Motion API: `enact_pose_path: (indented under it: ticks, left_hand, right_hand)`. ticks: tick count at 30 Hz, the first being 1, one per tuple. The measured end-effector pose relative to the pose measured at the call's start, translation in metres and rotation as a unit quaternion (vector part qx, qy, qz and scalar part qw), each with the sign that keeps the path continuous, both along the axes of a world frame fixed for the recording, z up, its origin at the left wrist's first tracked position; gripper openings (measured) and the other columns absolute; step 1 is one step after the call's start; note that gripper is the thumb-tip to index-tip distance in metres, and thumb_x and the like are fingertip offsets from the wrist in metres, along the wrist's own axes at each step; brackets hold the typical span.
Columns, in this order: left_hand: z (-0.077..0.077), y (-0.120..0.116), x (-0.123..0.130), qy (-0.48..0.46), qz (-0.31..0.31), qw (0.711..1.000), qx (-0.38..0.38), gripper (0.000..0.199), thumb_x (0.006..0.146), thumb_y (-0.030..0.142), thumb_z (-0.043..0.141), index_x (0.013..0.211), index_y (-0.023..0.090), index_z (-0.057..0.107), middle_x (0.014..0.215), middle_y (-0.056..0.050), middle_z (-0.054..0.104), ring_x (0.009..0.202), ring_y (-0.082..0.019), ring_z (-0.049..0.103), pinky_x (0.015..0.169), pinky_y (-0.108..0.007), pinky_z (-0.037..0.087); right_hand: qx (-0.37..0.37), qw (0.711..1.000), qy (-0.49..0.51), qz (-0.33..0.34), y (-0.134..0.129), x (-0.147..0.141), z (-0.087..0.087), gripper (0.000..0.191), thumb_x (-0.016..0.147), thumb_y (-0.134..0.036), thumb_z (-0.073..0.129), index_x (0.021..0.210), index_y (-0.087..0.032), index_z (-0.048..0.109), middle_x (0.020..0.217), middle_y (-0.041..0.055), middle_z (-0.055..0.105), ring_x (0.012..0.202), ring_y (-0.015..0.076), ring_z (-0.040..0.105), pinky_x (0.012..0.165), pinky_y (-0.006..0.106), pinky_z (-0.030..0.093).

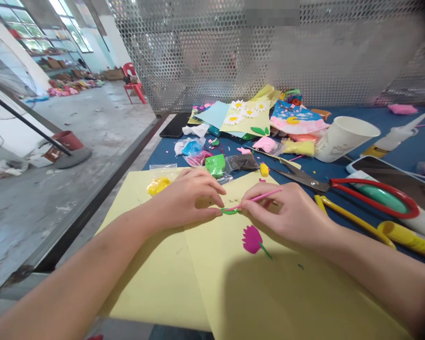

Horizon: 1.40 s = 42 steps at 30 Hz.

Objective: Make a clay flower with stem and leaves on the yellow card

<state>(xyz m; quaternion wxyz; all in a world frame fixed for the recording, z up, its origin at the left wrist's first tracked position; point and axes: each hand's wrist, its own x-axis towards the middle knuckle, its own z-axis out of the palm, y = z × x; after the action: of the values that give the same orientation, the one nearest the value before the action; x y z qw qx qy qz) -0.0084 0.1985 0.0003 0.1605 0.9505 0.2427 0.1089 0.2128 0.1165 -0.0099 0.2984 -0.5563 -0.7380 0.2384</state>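
Note:
Two overlapping sheets of pale yellow card (184, 283) lie on the blue tabletop (400, 127). My right hand (286, 215) is shut on a thin pink modelling tool (262, 197), whose tip meets a small strip of green modelling clay (230, 211). My left hand (184, 198) rests on the card, its thumb and fingertips pinching the strip's left end. Just below my right hand, a magenta clay tulip (251, 239) with a green stem (265, 251) is stuck to the card. A lump of yellow clay (158, 185) lies beyond my left hand.
Bagged green clay (215, 165), red-handled scissors (301, 179), a paper cup (343, 139), a glue bottle (393, 134) and a heap of clay-decorated cards (250, 117) crowd the table. A perforated metal screen (198, 52) stands behind it. A concrete floor (67, 189) lies left.

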Motion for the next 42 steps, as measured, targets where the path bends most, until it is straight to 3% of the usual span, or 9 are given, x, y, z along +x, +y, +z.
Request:
enact_pose_path:
  ticks: [14,22,29,36,42]
  left_hand:
    - [0.0019,-0.0001,-0.0005,0.006,-0.001,1.000,-0.003,0.014,0.085,0.037,0.062,0.087,0.029,0.074,0.110,0.002,0.071,0.109,-0.021,0.056,0.102,-0.040,0.034]
    - [0.0040,-0.0020,0.0012,0.012,0.008,1.000,-0.007,0.014,0.085,0.035,0.061,0.084,0.028,0.074,0.110,0.002,0.071,0.109,-0.021,0.056,0.101,-0.040,0.033]
    - [0.0049,-0.0023,0.0016,0.019,0.013,1.000,-0.012,0.014,0.084,0.035,0.062,0.084,0.028,0.074,0.110,0.002,0.071,0.109,-0.022,0.056,0.102,-0.041,0.033]
    - [0.0033,-0.0014,0.0005,0.015,0.012,1.000,-0.010,0.015,0.085,0.035,0.060,0.086,0.029,0.073,0.111,0.002,0.071,0.110,-0.021,0.056,0.105,-0.041,0.032]
    - [0.0057,-0.0023,0.0020,0.020,0.020,0.999,-0.019,0.014,0.084,0.035,0.060,0.085,0.029,0.073,0.112,0.003,0.071,0.112,-0.021,0.056,0.105,-0.042,0.031]
  right_hand:
    - [-0.012,1.000,-0.018,-0.003,0.0001,-0.0033,-0.0002,0.023,0.089,-0.035,0.055,0.076,-0.027,0.071,0.083,-0.0051,0.074,0.069,0.0144,0.065,0.064,0.028,0.045]
    - [0.003,0.999,-0.046,-0.002,-0.0011,-0.0034,0.0002,0.021,0.088,-0.030,0.055,0.075,-0.026,0.070,0.071,-0.0039,0.071,0.058,0.0129,0.056,0.068,0.029,0.045]
    - [-0.003,0.999,-0.054,-0.004,-0.0009,-0.0055,0.0010,0.022,0.088,-0.029,0.054,0.072,-0.025,0.068,0.070,-0.0037,0.070,0.060,0.0131,0.057,0.064,0.027,0.044]
    - [-0.012,0.999,0.034,-0.004,0.0025,-0.0019,0.0025,0.022,0.087,-0.027,0.054,0.073,-0.020,0.069,0.082,0.0012,0.072,0.071,0.0151,0.065,0.061,0.025,0.047]
    - [-0.010,0.999,0.027,0.014,0.0029,0.0012,0.0028,0.020,0.087,-0.025,0.054,0.074,-0.021,0.068,0.079,-0.0006,0.071,0.070,0.0136,0.065,0.063,0.024,0.047]
